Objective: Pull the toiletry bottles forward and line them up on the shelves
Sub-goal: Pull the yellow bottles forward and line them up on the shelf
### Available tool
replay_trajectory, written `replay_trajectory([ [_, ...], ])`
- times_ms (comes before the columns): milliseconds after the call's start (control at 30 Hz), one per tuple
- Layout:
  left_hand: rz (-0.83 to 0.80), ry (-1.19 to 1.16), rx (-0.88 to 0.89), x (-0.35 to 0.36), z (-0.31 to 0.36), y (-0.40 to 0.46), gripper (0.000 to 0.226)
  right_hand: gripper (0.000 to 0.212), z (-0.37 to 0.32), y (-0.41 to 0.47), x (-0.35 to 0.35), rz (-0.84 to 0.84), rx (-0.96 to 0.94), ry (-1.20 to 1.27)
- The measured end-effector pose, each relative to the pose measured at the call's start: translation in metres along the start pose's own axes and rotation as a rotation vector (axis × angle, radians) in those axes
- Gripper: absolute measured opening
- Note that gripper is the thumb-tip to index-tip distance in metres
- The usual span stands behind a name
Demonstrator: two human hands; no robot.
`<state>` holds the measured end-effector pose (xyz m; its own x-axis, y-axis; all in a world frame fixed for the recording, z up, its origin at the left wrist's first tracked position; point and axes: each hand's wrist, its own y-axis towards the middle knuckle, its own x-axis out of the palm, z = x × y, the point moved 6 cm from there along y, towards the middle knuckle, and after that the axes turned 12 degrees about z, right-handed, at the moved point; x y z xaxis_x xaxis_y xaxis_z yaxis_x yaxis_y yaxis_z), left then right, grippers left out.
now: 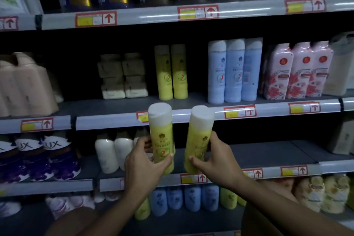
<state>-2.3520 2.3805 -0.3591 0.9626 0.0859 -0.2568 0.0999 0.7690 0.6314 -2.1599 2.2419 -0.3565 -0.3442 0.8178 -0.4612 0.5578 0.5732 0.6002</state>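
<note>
Two yellow bottles are up in the air, one in each hand, in front of the shelves. The left hand (146, 161) is wrapped around the lower half of the left yellow bottle (161, 136), thumb across the label, and that bottle stands about upright. The right hand (212, 156) grips the right yellow bottle (199, 140) low down too, and this one tilts a little to the right at its white cap. The two bottles are near each other, not touching (a dark gap shows between them). Behind them runs the middle shelf rail (115, 120) with its red price tags. Far back on that shelf stands a pair of yellow bottles (171, 73), side by side, well behind the edge. To their right, three blue bottles (234, 71) sit closer to the front, then pink bottles (298, 71) beyond.
</note>
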Motion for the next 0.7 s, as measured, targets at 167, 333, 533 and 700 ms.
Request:
replay_trajectory([
  [167, -0.104, 0.092, -0.089, 0.025, -0.040, -0.032, 0.050, 0.055, 0.045, -0.020, 0.034, -0.172, 0.044, -0.119],
  [333, -0.207, 0.131, -0.188, 0.051, -0.073, -0.042, 0.047, 0.054, 0.077, -0.019, 0.057, -0.252, 0.086, -0.190],
  [533, -0.214, 0.098, -0.212, 0.082, -0.083, -0.019, 0.047, 0.055, 0.095, 0.017, 0.069, -0.209, 0.112, -0.192],
  [700, -0.162, 0.082, -0.204, 0.107, -0.087, 0.009, 0.050, 0.057, 0.102, 0.052, 0.080, -0.159, 0.148, -0.160],
])
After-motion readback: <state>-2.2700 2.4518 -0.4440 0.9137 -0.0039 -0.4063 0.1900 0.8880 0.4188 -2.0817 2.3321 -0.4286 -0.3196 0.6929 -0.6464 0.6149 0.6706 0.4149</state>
